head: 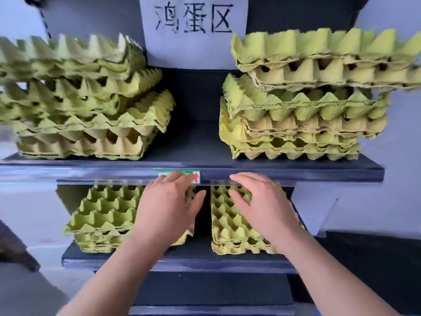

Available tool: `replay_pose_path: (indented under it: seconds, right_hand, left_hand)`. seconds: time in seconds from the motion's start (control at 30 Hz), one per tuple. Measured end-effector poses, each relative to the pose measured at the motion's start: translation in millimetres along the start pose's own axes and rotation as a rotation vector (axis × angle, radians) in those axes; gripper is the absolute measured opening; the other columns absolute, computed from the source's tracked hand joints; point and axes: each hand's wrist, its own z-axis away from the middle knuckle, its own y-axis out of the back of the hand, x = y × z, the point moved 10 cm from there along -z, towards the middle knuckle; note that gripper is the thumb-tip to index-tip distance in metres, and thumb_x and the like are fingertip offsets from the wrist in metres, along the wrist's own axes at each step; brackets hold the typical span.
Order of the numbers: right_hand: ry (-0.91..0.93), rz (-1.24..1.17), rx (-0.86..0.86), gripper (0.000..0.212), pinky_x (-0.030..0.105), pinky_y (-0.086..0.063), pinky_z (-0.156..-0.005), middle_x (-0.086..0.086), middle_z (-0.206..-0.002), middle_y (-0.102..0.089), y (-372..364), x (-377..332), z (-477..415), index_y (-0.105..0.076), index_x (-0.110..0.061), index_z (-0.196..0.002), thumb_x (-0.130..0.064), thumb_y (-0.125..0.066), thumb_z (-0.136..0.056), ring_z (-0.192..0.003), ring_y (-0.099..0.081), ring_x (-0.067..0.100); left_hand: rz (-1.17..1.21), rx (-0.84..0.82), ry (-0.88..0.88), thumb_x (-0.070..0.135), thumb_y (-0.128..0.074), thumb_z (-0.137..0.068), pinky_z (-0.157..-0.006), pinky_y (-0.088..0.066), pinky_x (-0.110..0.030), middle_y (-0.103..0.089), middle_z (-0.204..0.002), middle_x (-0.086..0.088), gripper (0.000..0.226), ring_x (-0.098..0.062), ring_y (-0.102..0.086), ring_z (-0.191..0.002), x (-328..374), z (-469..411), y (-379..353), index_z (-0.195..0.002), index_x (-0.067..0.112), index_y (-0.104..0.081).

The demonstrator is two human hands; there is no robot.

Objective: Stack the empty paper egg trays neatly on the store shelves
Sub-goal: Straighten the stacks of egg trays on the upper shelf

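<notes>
Hanging above egg trays (296, 115): paper sign (193, 30) w/ "鸡蛋区"

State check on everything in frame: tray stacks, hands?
Upper left stack: messy, trays skewed and tilted.
Upper right stack: uneven, top trays overhang to the right.
Lower left stack: top tray offset from those below.
Lower right stack: fairly aligned.
Left hand: open, over lower left stack.
Right hand: open, over lower right stack.
</notes>
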Motion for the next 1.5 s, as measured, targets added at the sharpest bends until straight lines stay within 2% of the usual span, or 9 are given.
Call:
replay_pose_path:
  seconds: [0.13, 0.3, 0.43, 0.67, 0.87, 1.03, 1.17, 1.4, 1.5]
  right_hand:
    - [0.073, -0.075, 0.037, 0.035, 0.028, -0.042, -0.102, -0.004, -0.125, -0.063, 18.6, -48.5, -33.7, -0.063, -0.018, -0.124, -0.028, -0.062, -0.09, -0.116, -0.055, 0.012]
    - [0.16, -0.115, 0.083, 0.038, 0.022, -0.042, -0.088, -0.005, -0.126, -0.062, 44.3, -117.0, -83.0, -0.061, -0.022, -0.127, -0.033, -0.061, -0.091, -0.105, -0.06, 0.013]
    - [0.176, -0.153, 0.115, 0.048, 0.028, -0.042, -0.095, 0.002, -0.13, -0.059, 49.1, -165.0, -128.4, -0.054, -0.021, -0.134, -0.036, -0.062, -0.089, -0.116, -0.056, 0.018]
    - [0.116, -0.096, 0.026, 0.074, 0.031, -0.032, -0.105, 0.006, -0.145, -0.042, 21.2, -219.7, -203.1, -0.028, -0.027, -0.149, -0.039, -0.066, -0.086, -0.132, -0.039, 0.021]
    - [0.057, -0.135, -0.058, 0.08, 0.028, -0.032, -0.105, -0.002, -0.149, -0.038, -8.4, -227.0, -230.1, -0.029, -0.034, -0.147, -0.032, -0.073, -0.082, -0.134, -0.037, 0.017]
    - [0.008, -0.21, 0.067, 0.07, 0.022, -0.034, -0.095, -0.002, -0.138, -0.05, 2.7, -223.2, -233.6, -0.044, -0.025, -0.141, -0.027, -0.077, -0.079, -0.125, -0.047, 0.017]
    - [-0.013, -0.154, 0.142, 0.068, 0.027, -0.036, -0.096, 0.002, -0.136, -0.049, 20.2, -216.0, -233.8, -0.049, -0.024, -0.136, -0.032, -0.079, -0.076, -0.123, -0.047, 0.019]
    - [-0.055, -0.046, -0.033, 0.07, 0.023, -0.039, -0.082, 0.003, -0.135, -0.043, -17.5, -200.5, -225.8, -0.047, -0.022, -0.136, -0.038, -0.078, -0.075, -0.102, -0.049, 0.014]
    - [-0.031, -0.004, -0.047, 0.069, 0.023, -0.038, -0.083, 0.002, -0.139, -0.038, -23.3, -202.5, -224.2, -0.043, -0.023, -0.138, -0.039, -0.075, -0.078, -0.105, -0.05, 0.016]
  left_hand:
    - [0.019, 0.116, 0.037, 0.042, -0.065, -0.088, -0.078, -0.051, -0.038, -0.071, -0.108, -0.004, 0.039, -0.03, -0.066, -0.095, -24.1, -11.9, 61.8, -0.116, 0.015, -0.069]
    - [-0.023, 0.281, 0.059, 0.041, -0.068, -0.087, -0.079, -0.048, -0.037, -0.069, -0.109, -0.005, 0.039, -0.031, -0.064, -0.098, -68.6, -36.3, 134.2, -0.118, 0.017, -0.068]
    - [-0.111, 0.352, 0.106, 0.046, -0.066, -0.085, -0.098, -0.042, -0.047, -0.057, -0.133, -0.01, 0.057, -0.037, -0.051, -0.119, -128.0, -62.8, 176.3, -0.134, 0.016, -0.057]
    - [-0.271, 0.274, 0.087, 0.059, -0.066, -0.079, -0.118, -0.011, -0.05, -0.025, -0.155, -0.008, 0.087, -0.031, -0.014, -0.145, -218.7, -113.6, 211.1, -0.15, 0.029, -0.025]
    - [-0.262, 0.124, 0.052, 0.072, -0.061, -0.072, -0.113, -0.01, -0.052, -0.048, -0.144, 0.002, 0.087, -0.033, -0.033, -0.136, -264.4, -136.9, 214.3, -0.147, 0.036, -0.033]
    - [-0.188, 0.213, 0.009, 0.063, -0.066, -0.076, -0.114, -0.008, -0.054, -0.058, -0.129, 0.008, 0.073, -0.033, -0.04, -0.129, -265.4, -142.4, 218.2, -0.14, 0.035, -0.043]
    - [-0.143, 0.302, -0.04, 0.058, -0.07, -0.076, -0.113, -0.006, -0.054, -0.059, -0.128, 0.007, 0.073, -0.035, -0.04, -0.128, -258.1, -143.3, 219.1, -0.14, 0.031, -0.047]
    - [-0.224, 0.061, -0.004, 0.065, -0.06, -0.081, -0.117, -0.004, -0.056, -0.047, -0.142, 0.012, 0.083, -0.025, -0.028, -0.138, -267.4, -143.2, 176.8, -0.151, 0.036, -0.025]
    - [-0.214, 0.033, 0.017, 0.071, -0.053, -0.081, -0.117, -0.004, -0.056, -0.048, -0.142, 0.011, 0.089, -0.022, -0.024, -0.14, -277.0, -135.3, 164.9, -0.153, 0.037, -0.016]
